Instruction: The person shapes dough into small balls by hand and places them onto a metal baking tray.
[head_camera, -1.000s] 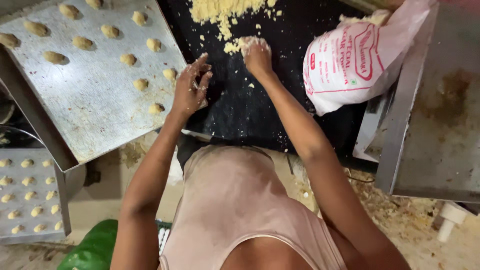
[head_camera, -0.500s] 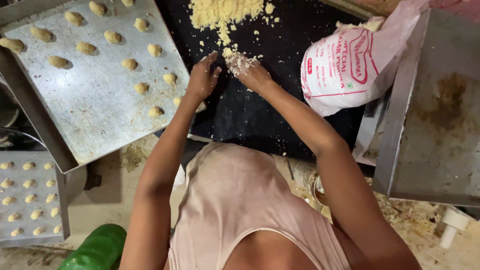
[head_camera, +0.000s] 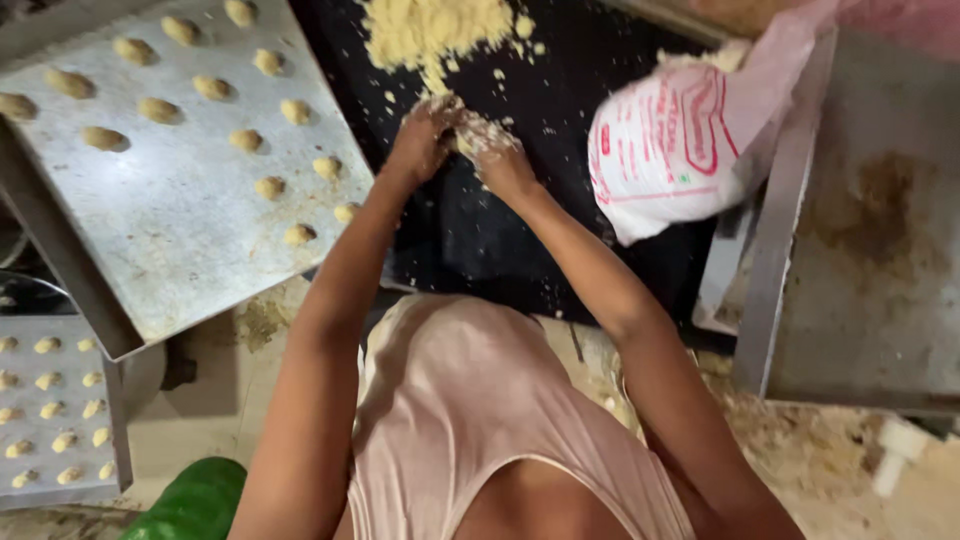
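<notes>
The left hand (head_camera: 420, 140) and right hand (head_camera: 495, 150), apart a moment ago, are now coming together, pressing a small lump of crumbly yellow dough (head_camera: 468, 128) between them above the black worktop (head_camera: 560, 150), beside the big metal tray (head_camera: 180, 210) of little dough pieces.

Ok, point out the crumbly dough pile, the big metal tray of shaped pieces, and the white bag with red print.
dough pile (head_camera: 435, 30), head view, middle of the yellow heap.
metal tray (head_camera: 190, 225), head view, bare sheet below the pieces.
white bag (head_camera: 665, 150), head view, its printed side.
</notes>
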